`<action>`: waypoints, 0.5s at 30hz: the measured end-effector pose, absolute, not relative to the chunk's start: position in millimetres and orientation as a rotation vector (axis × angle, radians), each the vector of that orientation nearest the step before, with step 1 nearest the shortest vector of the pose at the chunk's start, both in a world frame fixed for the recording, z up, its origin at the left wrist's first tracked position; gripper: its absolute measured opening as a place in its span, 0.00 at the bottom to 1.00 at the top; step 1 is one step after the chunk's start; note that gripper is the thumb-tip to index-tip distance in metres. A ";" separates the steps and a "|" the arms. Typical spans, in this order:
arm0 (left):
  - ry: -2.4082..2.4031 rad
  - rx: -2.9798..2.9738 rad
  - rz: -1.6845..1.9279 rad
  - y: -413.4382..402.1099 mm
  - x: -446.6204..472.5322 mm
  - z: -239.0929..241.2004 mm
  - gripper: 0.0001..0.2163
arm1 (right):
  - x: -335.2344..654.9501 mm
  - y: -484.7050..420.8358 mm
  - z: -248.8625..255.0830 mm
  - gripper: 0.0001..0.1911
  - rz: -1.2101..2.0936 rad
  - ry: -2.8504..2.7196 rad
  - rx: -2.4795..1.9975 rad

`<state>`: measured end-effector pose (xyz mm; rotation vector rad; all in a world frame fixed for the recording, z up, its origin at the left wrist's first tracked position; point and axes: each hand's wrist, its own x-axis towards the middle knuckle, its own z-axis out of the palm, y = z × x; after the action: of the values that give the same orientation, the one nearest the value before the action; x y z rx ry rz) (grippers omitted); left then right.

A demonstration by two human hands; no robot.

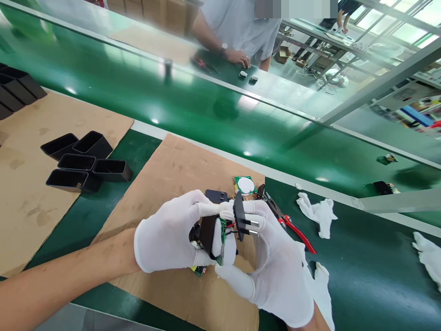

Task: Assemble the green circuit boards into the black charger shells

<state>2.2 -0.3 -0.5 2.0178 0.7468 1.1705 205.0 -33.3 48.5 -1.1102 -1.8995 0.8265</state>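
Observation:
Gloved in white, my left hand is closed around a small black plastic housing. A green circuit board with a white pad sticks out of its right side. Between the fingers of my right hand, also gloved, is a black plug cap whose two metal prongs point right. Red and black wires run between board and cap. My right thumb is at the lower edge of the board. Just beyond the hands lie another circuit board with a round white pad and a dark plastic piece.
Red-handled pliers lie right of the cardboard sheet. White gloves are on the green table. Several open black cases stand at left. Behind the green conveyor belt, a person's hand rests near small parts.

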 end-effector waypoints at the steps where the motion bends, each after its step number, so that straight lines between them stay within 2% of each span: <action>1: 0.755 2.022 1.166 -0.4 2.1 0.0 0.31 | 204.5 -33.1 48.9 0.23 0.831 -1.906 -1.110; 7: 0.800 2.033 1.130 -0.6 2.2 1.1 0.27 | 204.9 -32.7 48.7 0.28 0.794 -1.919 -1.125; 11: 0.701 1.975 1.155 -1.1 4.2 -2.1 0.24 | 207.3 -31.4 47.5 0.37 0.852 -1.898 -1.032; 15: 0.706 1.946 1.146 -3.0 5.0 -6.0 0.23 | 206.2 -31.0 47.1 0.31 0.775 -1.934 -1.065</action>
<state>5.0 -3.0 -6.0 1.9458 0.7060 1.1460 206.2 -31.0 47.1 -1.0648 -1.9341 0.7749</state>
